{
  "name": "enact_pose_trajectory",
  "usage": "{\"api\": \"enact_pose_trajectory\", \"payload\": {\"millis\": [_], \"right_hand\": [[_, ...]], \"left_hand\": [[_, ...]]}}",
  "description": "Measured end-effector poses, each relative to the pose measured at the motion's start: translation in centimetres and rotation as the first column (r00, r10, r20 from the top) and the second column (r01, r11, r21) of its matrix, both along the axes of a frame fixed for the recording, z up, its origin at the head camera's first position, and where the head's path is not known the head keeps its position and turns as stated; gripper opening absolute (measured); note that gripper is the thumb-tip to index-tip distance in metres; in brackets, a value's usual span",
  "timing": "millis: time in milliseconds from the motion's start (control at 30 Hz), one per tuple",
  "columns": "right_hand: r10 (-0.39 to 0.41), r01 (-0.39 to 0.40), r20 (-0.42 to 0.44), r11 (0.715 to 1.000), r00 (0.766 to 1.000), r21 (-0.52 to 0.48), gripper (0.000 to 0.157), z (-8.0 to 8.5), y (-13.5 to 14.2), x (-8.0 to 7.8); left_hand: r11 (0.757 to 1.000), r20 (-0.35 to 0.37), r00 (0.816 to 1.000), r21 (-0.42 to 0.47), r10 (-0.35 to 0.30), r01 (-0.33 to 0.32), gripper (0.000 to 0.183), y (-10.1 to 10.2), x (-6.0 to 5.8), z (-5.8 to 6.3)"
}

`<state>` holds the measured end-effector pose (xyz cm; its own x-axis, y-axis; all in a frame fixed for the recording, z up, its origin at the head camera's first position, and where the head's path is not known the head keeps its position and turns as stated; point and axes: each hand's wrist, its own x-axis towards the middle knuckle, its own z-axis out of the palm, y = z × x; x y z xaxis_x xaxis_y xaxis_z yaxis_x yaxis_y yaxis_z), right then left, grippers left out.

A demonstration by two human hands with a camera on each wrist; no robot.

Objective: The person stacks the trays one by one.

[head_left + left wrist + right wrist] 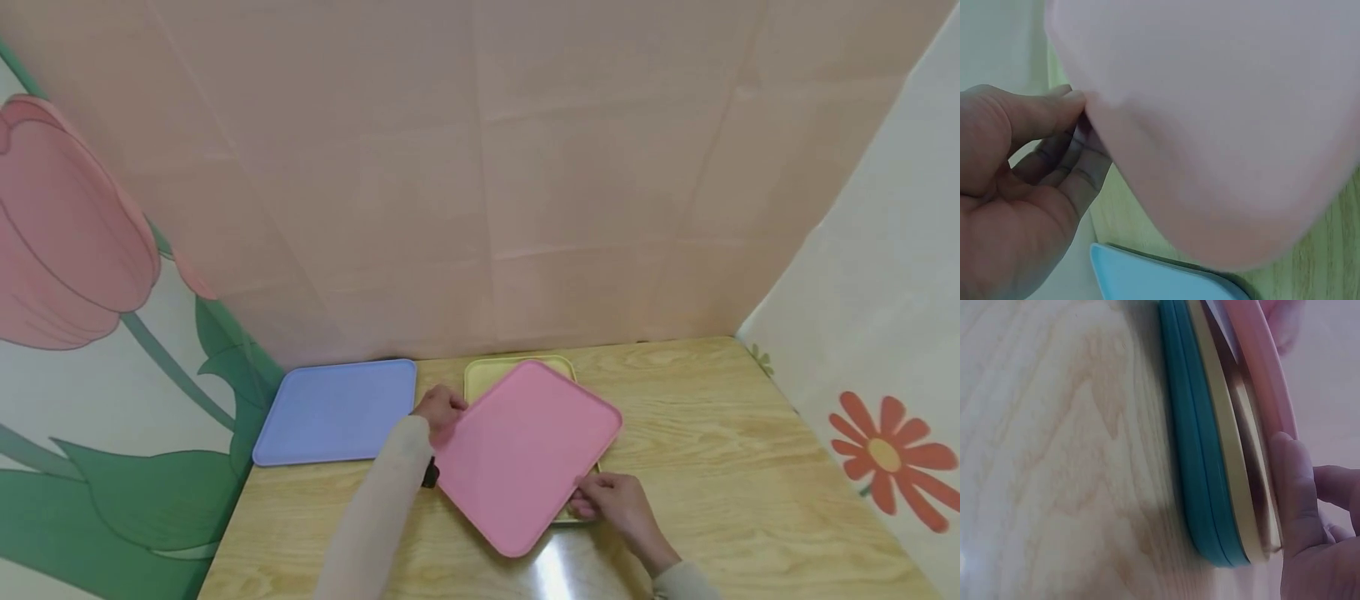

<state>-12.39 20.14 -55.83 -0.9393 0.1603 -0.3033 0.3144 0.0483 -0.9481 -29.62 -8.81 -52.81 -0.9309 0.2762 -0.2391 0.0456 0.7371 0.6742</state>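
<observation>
A pink rectangular tray [525,454] is turned cornerwise above a yellow tray [491,367]. My left hand [440,406] pinches its left edge; thumb and fingers grip the rim in the left wrist view. On the opposite edge, my right hand [615,500] pinches the pink rim, its thumb showing in the right wrist view. The yellow tray lies beneath, mostly covered by the pink one. Two teal trays [1194,450] sit stacked under the yellow rim in the right wrist view.
A blue tray [337,412] lies flat at the table's back left. The wooden table [690,433] meets a pinkish-brown backdrop [480,183] at its far edge. Flower-patterned side walls [885,333] stand left and right.
</observation>
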Motion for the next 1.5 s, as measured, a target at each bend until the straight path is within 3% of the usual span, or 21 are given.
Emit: {"api": "enact_pose_trajectory", "payload": {"millis": [233, 467, 800, 1000, 1267, 1500], "right_hand": [[0.008, -0.008, 0.005, 1.0, 1.0, 0.026, 0.019, 0.0, 1.3, -0.6], [0.047, -0.047, -0.003, 0.996, 0.999, 0.071, 0.02, 0.3, 2.6, -1.4], [0.079, -0.073, -0.027, 0.985, 0.997, 0.159, 0.022, 0.2, 4.1, -2.1], [0.109, -0.099, -0.045, 0.977, 0.993, 0.191, 0.024, 0.4, 4.9, -2.6], [0.15, -0.133, -0.069, 0.969, 0.986, 0.208, 0.026, 0.2, 5.8, -3.5], [0.177, -0.154, -0.083, 0.96, 0.981, 0.233, 0.027, 0.5, 6.7, -4.5]], "left_hand": [[0.993, 0.026, 0.999, 0.112, -0.026, 0.023, 0.018, -0.6, 0.4, -1.1], [0.961, 0.102, 0.995, 0.273, 0.007, -0.035, 0.019, -0.6, 1.9, -0.8], [0.93, 0.172, 0.984, 0.351, 0.046, -0.105, 0.021, -0.5, 3.1, -1.0], [0.893, 0.191, 0.98, 0.428, 0.057, -0.135, 0.023, -0.6, 3.9, -1.6], [0.845, 0.243, 0.968, 0.503, 0.063, -0.181, 0.025, -0.8, 4.9, -1.4], [0.809, 0.212, 0.973, 0.555, 0.088, -0.194, 0.027, -0.4, 6.1, -1.3]]}}
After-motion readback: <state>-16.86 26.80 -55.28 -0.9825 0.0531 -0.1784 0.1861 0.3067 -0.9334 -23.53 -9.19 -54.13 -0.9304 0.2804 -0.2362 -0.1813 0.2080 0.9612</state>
